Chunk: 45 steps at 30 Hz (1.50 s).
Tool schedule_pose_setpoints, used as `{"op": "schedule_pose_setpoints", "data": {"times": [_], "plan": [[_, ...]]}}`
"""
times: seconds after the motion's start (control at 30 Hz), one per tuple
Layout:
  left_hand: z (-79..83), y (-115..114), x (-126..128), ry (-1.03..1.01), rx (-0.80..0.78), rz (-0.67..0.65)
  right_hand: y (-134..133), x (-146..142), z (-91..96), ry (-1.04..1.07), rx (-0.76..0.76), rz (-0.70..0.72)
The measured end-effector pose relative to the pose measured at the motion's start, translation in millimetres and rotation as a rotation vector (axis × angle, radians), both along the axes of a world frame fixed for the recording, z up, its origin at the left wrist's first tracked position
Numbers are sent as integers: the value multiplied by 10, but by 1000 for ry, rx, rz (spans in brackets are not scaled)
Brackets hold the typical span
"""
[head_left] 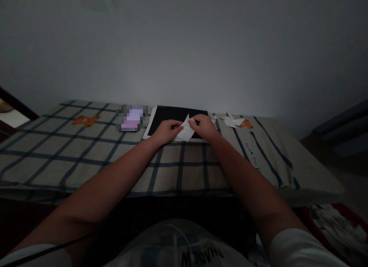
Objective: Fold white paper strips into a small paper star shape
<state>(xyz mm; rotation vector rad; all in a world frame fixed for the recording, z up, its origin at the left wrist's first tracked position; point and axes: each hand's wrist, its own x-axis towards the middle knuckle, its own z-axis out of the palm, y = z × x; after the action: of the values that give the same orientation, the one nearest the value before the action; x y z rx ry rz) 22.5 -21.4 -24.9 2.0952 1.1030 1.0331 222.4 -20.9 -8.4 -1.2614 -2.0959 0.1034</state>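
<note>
Both forearms are reaching forward, converging over the far edge of the tabletop [86,152]. The left hand [165,131] and right hand [204,127] are lying palm down, knuckles up. The fingers of each are pinching the folded white paper [186,132] from opposite sides. The paper is resting over the near edge of a black tablet [175,114]. White paper scraps [233,122] are lying near the right hand.

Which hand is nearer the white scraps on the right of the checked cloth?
Right. The right hand sits just left of the scraps, pinching the folded paper. The left hand holds that paper's other side, farther left.
</note>
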Motion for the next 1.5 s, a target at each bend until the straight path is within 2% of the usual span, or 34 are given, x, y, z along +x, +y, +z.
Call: {"op": "schedule_pose_setpoints", "data": {"times": [0.5, 0.8, 1.1, 1.5], "plan": [[14, -29, 8, -5, -43, 34, -23, -2, 22, 26, -30, 52], [35, -44, 24, 26, -61, 109, -55, -41, 30, -9, -14, 96], [29, -51, 41, 82, 22, 204, -88, -78, 9, -79, 13, 72], [33, -48, 50, 100, 49, 132, -97, -155, 2, -97, -31, 38]]}}
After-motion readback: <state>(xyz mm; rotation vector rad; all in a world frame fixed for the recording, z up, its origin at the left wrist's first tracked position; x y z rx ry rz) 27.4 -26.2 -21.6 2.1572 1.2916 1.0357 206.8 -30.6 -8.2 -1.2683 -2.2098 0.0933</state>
